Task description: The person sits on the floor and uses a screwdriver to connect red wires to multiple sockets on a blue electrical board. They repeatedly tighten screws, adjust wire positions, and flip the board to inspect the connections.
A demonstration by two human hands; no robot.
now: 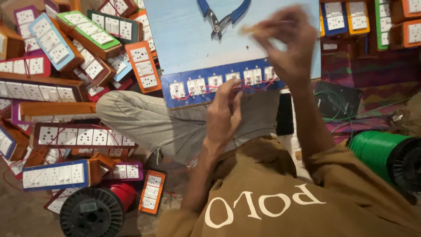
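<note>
Leftmost on the floor I see piled socket boards (66,131) & a red wire spool (98,208). Left hand (223,112) pinches red wiring (210,90) on the blue switch strip (219,83) (across my lap). Right hand (287,44), blurred, raised, fingers pinched together near pliers (221,17); green spool (386,156) far right.

bare blue board top (184,39) open, pliers (222,15) ahead, switchboard pile (66,87) crowding left

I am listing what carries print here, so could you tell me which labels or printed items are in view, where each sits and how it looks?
Spool label: small greyish rectangle on the black spool, bottom left.
Shirt lettering: large white letters on the brown shirt, bottom centre.
No screens or signs show.
</note>
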